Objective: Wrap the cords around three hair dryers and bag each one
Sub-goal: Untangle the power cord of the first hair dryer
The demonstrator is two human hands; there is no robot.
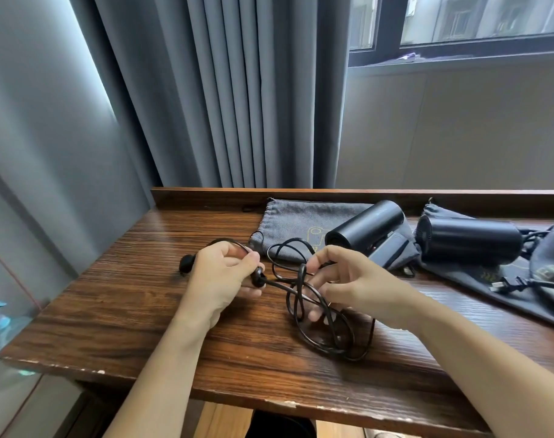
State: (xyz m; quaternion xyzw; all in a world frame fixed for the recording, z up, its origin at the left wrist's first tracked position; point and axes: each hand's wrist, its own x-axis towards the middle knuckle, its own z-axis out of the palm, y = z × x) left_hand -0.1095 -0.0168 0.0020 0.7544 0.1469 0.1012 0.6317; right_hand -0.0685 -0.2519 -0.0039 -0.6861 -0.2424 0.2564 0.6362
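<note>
A tangled black cord lies in loops on the wooden table. My left hand grips the cord near its plug end, which sticks out to the left of the hand. My right hand has its fingers curled through the cord's loops. Behind the hands a black hair dryer lies on a flat grey drawstring bag. A second black hair dryer lies to its right on another grey bag. A third dryer is not visible.
A third bag sits at the right edge, with another plug lying before it. The table has a raised back rail and a chipped front edge. Grey curtains and a window stand behind.
</note>
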